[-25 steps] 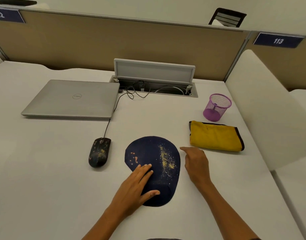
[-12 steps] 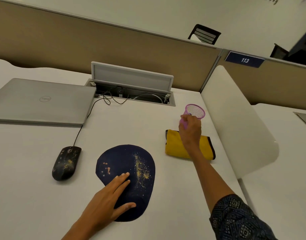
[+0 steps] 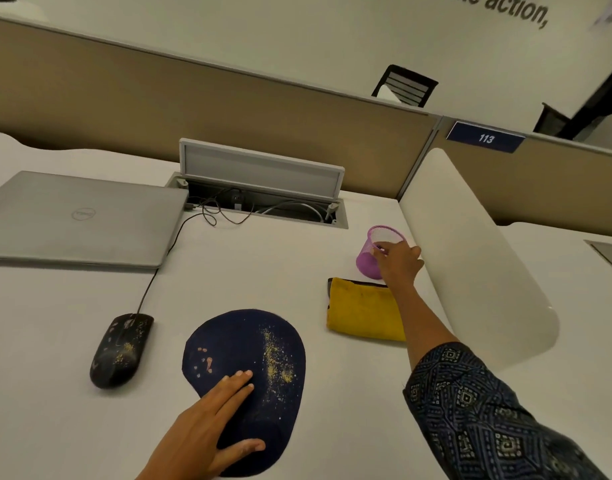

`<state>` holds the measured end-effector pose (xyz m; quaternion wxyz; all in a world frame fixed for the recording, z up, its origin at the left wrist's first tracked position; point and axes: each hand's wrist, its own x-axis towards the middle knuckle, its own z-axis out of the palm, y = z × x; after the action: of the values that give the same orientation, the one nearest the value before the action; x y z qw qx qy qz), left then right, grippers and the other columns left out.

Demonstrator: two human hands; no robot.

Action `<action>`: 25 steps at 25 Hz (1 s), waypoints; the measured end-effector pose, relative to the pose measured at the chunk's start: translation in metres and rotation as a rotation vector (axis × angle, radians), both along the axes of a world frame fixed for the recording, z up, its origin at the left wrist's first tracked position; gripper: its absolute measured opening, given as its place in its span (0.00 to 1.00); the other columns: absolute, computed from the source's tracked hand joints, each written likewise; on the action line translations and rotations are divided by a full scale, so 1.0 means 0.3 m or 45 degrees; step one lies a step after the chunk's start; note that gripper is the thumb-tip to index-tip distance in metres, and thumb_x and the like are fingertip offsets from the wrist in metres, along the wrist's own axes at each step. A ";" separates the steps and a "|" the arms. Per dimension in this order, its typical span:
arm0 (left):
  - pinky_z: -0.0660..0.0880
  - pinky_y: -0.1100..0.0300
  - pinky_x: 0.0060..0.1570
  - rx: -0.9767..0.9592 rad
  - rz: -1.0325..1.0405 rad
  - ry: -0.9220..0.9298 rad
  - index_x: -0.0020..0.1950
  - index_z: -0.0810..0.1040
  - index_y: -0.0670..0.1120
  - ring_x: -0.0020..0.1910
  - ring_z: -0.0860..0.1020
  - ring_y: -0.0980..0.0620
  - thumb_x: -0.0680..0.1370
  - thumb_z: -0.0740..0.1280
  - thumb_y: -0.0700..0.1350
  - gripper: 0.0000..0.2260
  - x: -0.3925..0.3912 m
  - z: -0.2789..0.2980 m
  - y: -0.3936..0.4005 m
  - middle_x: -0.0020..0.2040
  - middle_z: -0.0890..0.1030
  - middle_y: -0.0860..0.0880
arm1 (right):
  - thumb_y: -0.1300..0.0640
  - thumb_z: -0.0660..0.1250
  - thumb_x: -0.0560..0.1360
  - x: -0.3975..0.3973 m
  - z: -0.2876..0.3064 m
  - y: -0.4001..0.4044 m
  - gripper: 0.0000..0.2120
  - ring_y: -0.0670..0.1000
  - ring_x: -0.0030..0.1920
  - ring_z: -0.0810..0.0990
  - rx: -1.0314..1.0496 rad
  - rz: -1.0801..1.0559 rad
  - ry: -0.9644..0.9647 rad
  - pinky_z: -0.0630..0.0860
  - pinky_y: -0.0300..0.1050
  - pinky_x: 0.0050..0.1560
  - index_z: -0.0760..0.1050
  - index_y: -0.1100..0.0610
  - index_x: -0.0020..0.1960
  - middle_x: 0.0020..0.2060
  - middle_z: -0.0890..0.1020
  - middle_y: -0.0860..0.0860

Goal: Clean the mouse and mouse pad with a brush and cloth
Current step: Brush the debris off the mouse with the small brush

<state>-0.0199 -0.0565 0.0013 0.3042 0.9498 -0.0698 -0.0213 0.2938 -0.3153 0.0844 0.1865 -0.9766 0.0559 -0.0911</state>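
A dark blue mouse pad lies on the white desk, speckled with yellow crumbs and a few pinkish spots. My left hand rests flat on its near part, fingers spread. A black wired mouse, also dusted with crumbs, sits to the left of the pad. A folded yellow cloth lies to the pad's right. Behind the cloth stands a purple mesh cup. My right hand reaches over the cloth, fingertips inside the cup's rim. No brush is visible.
A shut silver laptop lies at the back left, the mouse cable running to it. An open cable box with wires sits at the desk's back edge. A white curved divider bounds the desk on the right.
My right hand left the desk beside the pad, passed over the yellow cloth and now dips into the purple cup. The left hand stayed on the pad. The camera tilted up and right.
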 end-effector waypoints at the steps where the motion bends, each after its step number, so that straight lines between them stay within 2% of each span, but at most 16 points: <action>1: 0.52 0.68 0.68 0.028 -0.013 0.001 0.74 0.52 0.57 0.73 0.43 0.60 0.65 0.50 0.78 0.43 0.001 -0.004 0.001 0.73 0.44 0.64 | 0.50 0.65 0.76 0.003 0.000 -0.003 0.15 0.62 0.61 0.68 0.041 -0.017 -0.014 0.67 0.55 0.58 0.77 0.54 0.61 0.61 0.75 0.61; 5: 0.48 0.70 0.67 0.108 -0.027 0.021 0.75 0.53 0.56 0.72 0.42 0.64 0.68 0.50 0.75 0.40 -0.004 -0.013 0.000 0.73 0.44 0.65 | 0.51 0.68 0.74 0.007 0.005 -0.011 0.16 0.61 0.63 0.68 0.157 -0.047 -0.070 0.65 0.57 0.60 0.79 0.57 0.58 0.60 0.77 0.60; 8: 0.50 0.67 0.68 0.107 -0.022 0.031 0.75 0.55 0.56 0.72 0.44 0.64 0.68 0.48 0.76 0.41 -0.012 -0.030 0.003 0.73 0.46 0.65 | 0.51 0.67 0.75 -0.001 0.026 0.001 0.18 0.60 0.63 0.70 0.188 -0.044 -0.127 0.66 0.58 0.60 0.77 0.61 0.59 0.59 0.77 0.60; 10: 0.54 0.64 0.69 0.097 -0.025 0.023 0.75 0.57 0.54 0.73 0.48 0.61 0.68 0.48 0.77 0.42 -0.012 -0.036 0.004 0.74 0.48 0.64 | 0.52 0.65 0.76 -0.022 0.069 0.020 0.16 0.59 0.59 0.74 0.265 0.024 -0.268 0.71 0.54 0.57 0.78 0.61 0.58 0.57 0.79 0.60; 11: 0.55 0.63 0.70 0.097 -0.025 0.020 0.75 0.58 0.54 0.74 0.49 0.60 0.68 0.48 0.77 0.42 -0.012 -0.039 0.005 0.74 0.49 0.63 | 0.53 0.64 0.77 -0.041 0.100 0.037 0.14 0.58 0.55 0.77 0.383 0.063 -0.380 0.73 0.49 0.54 0.78 0.61 0.57 0.54 0.81 0.59; 13: 0.57 0.61 0.70 0.110 -0.032 0.013 0.75 0.57 0.53 0.74 0.49 0.59 0.68 0.47 0.76 0.41 -0.011 -0.039 -0.001 0.74 0.48 0.63 | 0.55 0.62 0.78 -0.095 0.164 0.087 0.12 0.53 0.44 0.81 0.781 0.062 -0.583 0.76 0.41 0.44 0.79 0.61 0.53 0.48 0.83 0.59; 15: 0.60 0.59 0.70 0.125 -0.037 -0.010 0.75 0.59 0.52 0.75 0.53 0.57 0.70 0.48 0.74 0.39 -0.014 -0.018 -0.015 0.74 0.49 0.61 | 0.54 0.59 0.80 -0.166 0.209 0.156 0.11 0.46 0.34 0.81 1.240 0.039 -0.628 0.79 0.38 0.36 0.77 0.59 0.51 0.44 0.82 0.56; 17: 0.67 0.56 0.65 0.157 -0.009 -0.186 0.70 0.68 0.47 0.71 0.65 0.50 0.75 0.52 0.68 0.33 -0.031 0.015 -0.017 0.74 0.59 0.53 | 0.52 0.57 0.80 -0.243 0.217 0.237 0.12 0.46 0.31 0.80 1.599 0.022 -0.469 0.79 0.38 0.32 0.76 0.56 0.48 0.41 0.82 0.54; 19: 0.73 0.53 0.59 0.165 0.129 -0.509 0.65 0.73 0.45 0.64 0.74 0.44 0.77 0.58 0.61 0.25 -0.058 0.026 0.012 0.69 0.71 0.44 | 0.51 0.61 0.78 -0.314 0.209 0.323 0.11 0.46 0.30 0.79 1.913 -0.052 -0.203 0.78 0.38 0.31 0.77 0.57 0.44 0.37 0.81 0.52; 20: 0.73 0.53 0.59 0.139 0.279 -0.625 0.65 0.72 0.45 0.63 0.73 0.44 0.77 0.60 0.59 0.24 -0.070 0.029 0.042 0.67 0.72 0.43 | 0.52 0.64 0.76 -0.342 0.203 0.363 0.09 0.46 0.30 0.78 2.068 -0.099 -0.029 0.78 0.36 0.30 0.78 0.57 0.43 0.36 0.81 0.51; 22: 0.67 0.54 0.60 0.048 0.697 -0.701 0.66 0.68 0.46 0.64 0.68 0.46 0.74 0.63 0.60 0.26 -0.094 0.036 0.131 0.66 0.69 0.43 | 0.58 0.69 0.73 -0.389 0.184 0.454 0.05 0.47 0.33 0.78 2.306 -0.107 0.345 0.79 0.35 0.32 0.78 0.60 0.46 0.38 0.80 0.53; 24: 0.63 0.54 0.61 -0.038 1.042 -0.642 0.68 0.66 0.44 0.64 0.66 0.46 0.70 0.68 0.61 0.33 -0.110 0.031 0.226 0.66 0.67 0.42 | 0.63 0.69 0.72 -0.433 0.156 0.550 0.05 0.48 0.36 0.79 2.358 0.007 0.610 0.81 0.36 0.36 0.78 0.63 0.48 0.42 0.81 0.56; 25: 0.63 0.52 0.61 -0.065 1.134 -0.562 0.69 0.65 0.44 0.65 0.65 0.46 0.68 0.71 0.62 0.37 -0.111 0.025 0.264 0.67 0.66 0.42 | 0.64 0.68 0.72 -0.458 0.141 0.601 0.05 0.49 0.38 0.78 2.320 0.071 0.682 0.81 0.37 0.37 0.79 0.64 0.47 0.45 0.82 0.56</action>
<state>-0.0531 0.0229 0.0088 0.2848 0.8614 0.2796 0.3140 0.1564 -0.1351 0.1267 0.8596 -0.4450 0.1230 0.2190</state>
